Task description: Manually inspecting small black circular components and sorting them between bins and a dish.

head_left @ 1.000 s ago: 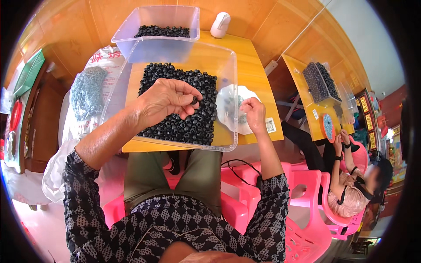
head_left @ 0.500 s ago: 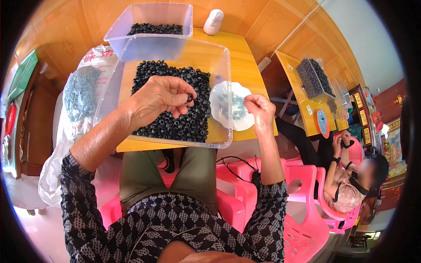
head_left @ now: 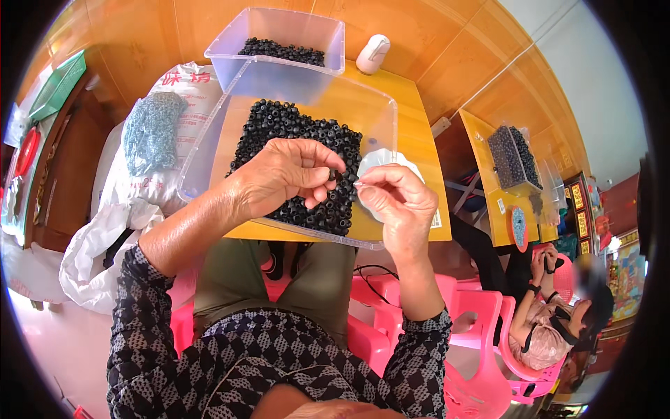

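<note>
Over the clear plastic bin [head_left: 370, 96], my left hand [head_left: 289, 174] pinches a small black round part [head_left: 333, 174] between thumb and fingertips. My right hand [head_left: 403, 206] is closed close beside it, its thumb and forefinger on a tiny pale piece [head_left: 358, 184] too small to name. Only a short gap separates the two hands. Below them, the bin holds a wide heap of similar black parts [head_left: 296, 126]. A white scalloped plate [head_left: 380, 157] lies behind my right hand, which hides much of it.
Behind stands a second plastic bin [head_left: 274, 24] with black parts, beside a white rounded object [head_left: 373, 54]. To the left, a bag of small bluish pieces [head_left: 155, 133] rests on a white sack [head_left: 192, 84]. A seated person [head_left: 544, 321] is at the right, near another table [head_left: 478, 136].
My right hand has moved left from over the plate toward my left hand, which still holds the black part. The whole view has shifted slightly, so the table appears further right.
</note>
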The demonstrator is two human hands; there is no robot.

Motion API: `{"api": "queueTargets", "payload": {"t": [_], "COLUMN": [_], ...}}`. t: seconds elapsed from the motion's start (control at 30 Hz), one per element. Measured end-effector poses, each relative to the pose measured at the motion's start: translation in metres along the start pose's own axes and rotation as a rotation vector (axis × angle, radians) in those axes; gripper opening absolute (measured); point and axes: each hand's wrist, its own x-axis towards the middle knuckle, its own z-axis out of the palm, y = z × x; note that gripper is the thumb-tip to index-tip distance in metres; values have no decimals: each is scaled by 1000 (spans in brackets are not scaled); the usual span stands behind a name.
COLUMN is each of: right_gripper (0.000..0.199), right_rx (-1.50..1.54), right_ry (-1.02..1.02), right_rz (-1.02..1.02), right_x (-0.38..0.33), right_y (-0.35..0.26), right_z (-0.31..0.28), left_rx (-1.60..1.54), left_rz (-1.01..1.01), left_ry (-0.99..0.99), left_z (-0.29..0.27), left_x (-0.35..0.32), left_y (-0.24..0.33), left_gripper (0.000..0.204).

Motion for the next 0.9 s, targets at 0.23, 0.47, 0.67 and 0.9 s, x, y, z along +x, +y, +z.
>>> {"api": "queueTargets", "payload": {"t": [0.23,0.47,0.67,0.9], "right_gripper": [14,16,17,18], "right_rx": [-53,-161,-169,4], "right_ry": [-85,-77,-33,-86], "right_rz": [-173,-284,-213,392], "right_x": [3,5,2,28], "right_y": [4,8,7,-4], "right_z": [17,25,27,24], "left_rx": [-1,25,22,14], "left_rz": [6,53,40,42], "left_ry": [-21,-26,-42,8], "left_z": [2,1,3,-3], "left_x": [-6,-8,-10,-6], "left_y": [3,-1,-1,-5], "left_gripper": [14,14,14,14]}}
